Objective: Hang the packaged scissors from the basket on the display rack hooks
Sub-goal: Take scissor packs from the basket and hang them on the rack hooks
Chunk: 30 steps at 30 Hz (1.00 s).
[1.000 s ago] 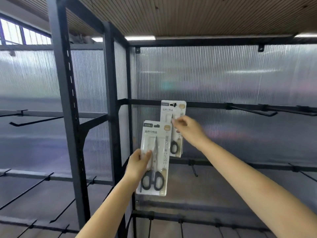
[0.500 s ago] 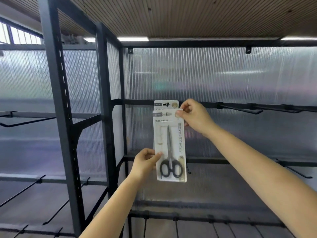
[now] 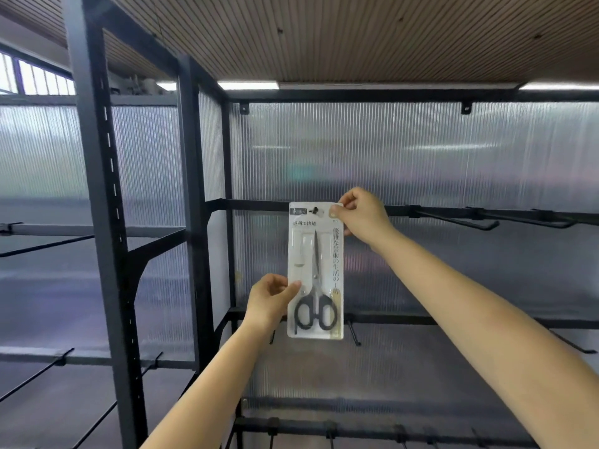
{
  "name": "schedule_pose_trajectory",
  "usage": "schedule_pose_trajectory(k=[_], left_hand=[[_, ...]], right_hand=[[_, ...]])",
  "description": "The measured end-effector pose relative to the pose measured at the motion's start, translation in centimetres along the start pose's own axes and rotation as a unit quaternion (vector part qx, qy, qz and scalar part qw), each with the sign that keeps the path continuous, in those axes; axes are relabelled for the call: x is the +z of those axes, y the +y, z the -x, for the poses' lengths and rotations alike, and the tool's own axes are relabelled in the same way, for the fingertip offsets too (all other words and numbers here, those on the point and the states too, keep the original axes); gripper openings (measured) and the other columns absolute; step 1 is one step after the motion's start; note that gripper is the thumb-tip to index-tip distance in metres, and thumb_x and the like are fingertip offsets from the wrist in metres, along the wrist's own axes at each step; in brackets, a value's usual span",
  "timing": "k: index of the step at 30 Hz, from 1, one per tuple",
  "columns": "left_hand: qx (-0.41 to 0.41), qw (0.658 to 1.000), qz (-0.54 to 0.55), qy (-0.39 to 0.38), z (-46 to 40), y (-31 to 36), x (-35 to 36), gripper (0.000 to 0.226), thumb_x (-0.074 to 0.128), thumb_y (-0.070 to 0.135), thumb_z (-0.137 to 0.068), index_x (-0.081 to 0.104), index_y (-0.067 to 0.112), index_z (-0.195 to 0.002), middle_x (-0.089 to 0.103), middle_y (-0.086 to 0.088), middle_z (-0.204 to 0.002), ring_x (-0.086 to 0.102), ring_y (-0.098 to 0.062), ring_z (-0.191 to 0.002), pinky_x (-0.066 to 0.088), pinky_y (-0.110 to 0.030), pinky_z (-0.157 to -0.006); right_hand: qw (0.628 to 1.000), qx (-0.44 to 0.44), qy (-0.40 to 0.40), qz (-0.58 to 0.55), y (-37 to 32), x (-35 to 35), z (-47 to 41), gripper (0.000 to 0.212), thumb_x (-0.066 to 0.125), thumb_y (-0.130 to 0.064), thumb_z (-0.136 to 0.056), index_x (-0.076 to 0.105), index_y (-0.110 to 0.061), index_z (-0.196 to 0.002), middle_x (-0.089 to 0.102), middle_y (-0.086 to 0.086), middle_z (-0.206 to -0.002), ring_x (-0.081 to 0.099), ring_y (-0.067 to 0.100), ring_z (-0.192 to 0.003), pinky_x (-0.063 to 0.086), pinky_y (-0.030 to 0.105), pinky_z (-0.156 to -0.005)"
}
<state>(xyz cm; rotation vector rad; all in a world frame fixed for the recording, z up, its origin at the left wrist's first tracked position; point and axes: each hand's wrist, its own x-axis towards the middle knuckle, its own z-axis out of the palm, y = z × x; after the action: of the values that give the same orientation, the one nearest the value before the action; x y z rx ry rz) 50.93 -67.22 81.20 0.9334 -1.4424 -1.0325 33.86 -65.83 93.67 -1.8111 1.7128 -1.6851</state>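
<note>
A white packaged pair of scissors (image 3: 316,270) with black handles hangs upright in front of the rack's upper crossbar (image 3: 252,205). The tip of a black hook (image 3: 313,210) shows through the hole at the package's top. My right hand (image 3: 361,215) pinches the package's top right corner. My left hand (image 3: 272,301) pinches its lower left edge beside the scissor handles. An earlier package on the same hook is hidden behind this one. The basket is out of view.
Black empty hooks (image 3: 453,220) stick out from the same crossbar to the right. More hooks (image 3: 353,335) hang on the bar below and along the bottom rail. A black upright post (image 3: 97,222) stands at left, with side hooks (image 3: 45,244) beyond it.
The package in my left hand rose and moved right, onto the hook in front of the first package. My right hand shifted from the first package to this one's top corner.
</note>
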Motion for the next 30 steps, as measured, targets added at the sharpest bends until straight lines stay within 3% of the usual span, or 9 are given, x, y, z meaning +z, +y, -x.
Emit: schedule_pose_trajectory(k=[3, 6, 10, 13, 15, 18, 22, 26, 30], left_hand=[[-0.007, 1.0, 0.0, 0.017, -0.6, -0.8, 0.5, 0.015, 0.069, 0.022, -0.085, 0.059, 0.012, -0.081, 0.06, -0.003, -0.078, 0.058, -0.019, -0.076, 0.052, -0.035, -0.075], [-0.018, 0.998, -0.022, 0.058, -1.7, -1.3, 0.9, 0.013, 0.07, 0.024, -0.083, 0.062, 0.015, -0.079, 0.066, -0.003, -0.084, 0.063, -0.021, -0.083, 0.054, -0.04, -0.082], [-0.01, 0.992, -0.063, 0.113, -3.1, -1.5, 1.7, 0.011, 0.067, 0.022, -0.086, 0.066, 0.012, -0.09, 0.067, -0.004, -0.091, 0.06, -0.015, -0.081, 0.045, -0.022, -0.068], [0.005, 0.986, -0.098, 0.133, -3.9, -1.4, 2.2, 0.021, 0.063, 0.021, -0.09, 0.068, 0.006, -0.103, 0.068, -0.005, -0.095, 0.059, -0.013, -0.083, 0.043, -0.021, -0.073], [0.002, 0.984, -0.114, 0.135, -4.5, -1.5, 2.5, 0.024, 0.06, 0.021, -0.091, 0.068, 0.005, -0.108, 0.069, -0.005, -0.097, 0.057, -0.012, -0.083, 0.043, -0.023, -0.076], [0.0, 0.981, -0.148, 0.127, -5.3, -1.4, 2.9, 0.023, 0.055, 0.02, -0.094, 0.067, 0.004, -0.106, 0.061, 0.002, -0.084, 0.053, -0.013, -0.079, 0.039, -0.024, -0.072], [-0.002, 0.976, -0.185, 0.114, -5.7, -1.4, 3.3, 0.024, 0.052, 0.02, -0.095, 0.064, 0.006, -0.11, 0.066, -0.005, -0.101, 0.053, -0.014, -0.083, 0.039, -0.025, -0.072], [0.023, 0.958, -0.265, 0.108, -4.9, -0.7, 3.0, 0.019, 0.048, 0.024, -0.096, 0.057, 0.009, -0.104, 0.061, -0.006, -0.105, 0.053, -0.019, -0.087, 0.041, -0.031, -0.071], [0.109, 0.929, -0.336, 0.113, -2.7, 1.1, 2.3, 0.027, 0.045, 0.022, -0.098, 0.053, 0.005, -0.116, 0.055, -0.008, -0.117, 0.052, -0.024, -0.103, 0.037, -0.029, -0.075]], right_hand=[[1.0, 0.006, 0.014, 0.002, 0.7, 0.5, -0.2, 0.017, 0.066, -0.014, -0.085, 0.05, -0.018, -0.079, 0.056, 0.001, -0.079, 0.062, 0.027, -0.086, 0.055, 0.045, -0.079], [0.998, -0.035, 0.036, 0.032, 1.0, 1.1, -0.2, 0.01, 0.063, -0.014, -0.087, 0.053, -0.012, -0.088, 0.055, 0.001, -0.082, 0.058, 0.022, -0.081, 0.053, 0.037, -0.078], [0.971, -0.129, 0.047, 0.197, 1.8, 1.7, 0.1, 0.019, 0.049, -0.018, -0.096, 0.059, -0.003, -0.102, 0.059, 0.006, -0.101, 0.056, 0.021, -0.092, 0.048, 0.036, -0.08], [0.933, -0.165, -0.004, 0.319, 2.7, 1.9, 0.3, 0.029, 0.041, -0.017, -0.097, 0.052, -0.007, -0.122, 0.052, 0.007, -0.123, 0.05, 0.022, -0.112, 0.044, 0.033, -0.087], [0.918, -0.158, -0.039, 0.362, 2.9, 2.1, 0.5, 0.042, 0.041, -0.016, -0.096, 0.038, -0.007, -0.138, 0.042, 0.007, -0.137, 0.041, 0.023, -0.125, 0.039, 0.035, -0.098], [0.904, -0.141, -0.053, 0.4, 2.8, 2.4, 0.7, 0.054, 0.042, -0.017, -0.096, 0.023, -0.006, -0.145, 0.029, 0.007, -0.147, 0.029, 0.023, -0.135, 0.031, 0.037, -0.107], [0.889, -0.123, -0.08, 0.434, 2.8, 2.3, 0.5, 0.062, 0.041, -0.019, -0.097, 0.01, -0.006, -0.149, 0.012, 0.008, -0.157, 0.013, 0.022, -0.144, 0.02, 0.038, -0.114], [0.893, -0.102, -0.091, 0.429, 2.7, 1.9, 1.1, 0.062, 0.039, -0.025, -0.098, 0.01, -0.009, -0.15, 0.01, 0.009, -0.157, 0.012, 0.023, -0.144, 0.019, 0.039, -0.114], [0.892, -0.084, -0.092, 0.434, 2.4, 1.1, 2.9, 0.062, 0.039, -0.029, -0.098, 0.012, -0.006, -0.149, 0.012, 0.012, -0.157, 0.014, 0.024, -0.144, 0.018, 0.039, -0.115]])
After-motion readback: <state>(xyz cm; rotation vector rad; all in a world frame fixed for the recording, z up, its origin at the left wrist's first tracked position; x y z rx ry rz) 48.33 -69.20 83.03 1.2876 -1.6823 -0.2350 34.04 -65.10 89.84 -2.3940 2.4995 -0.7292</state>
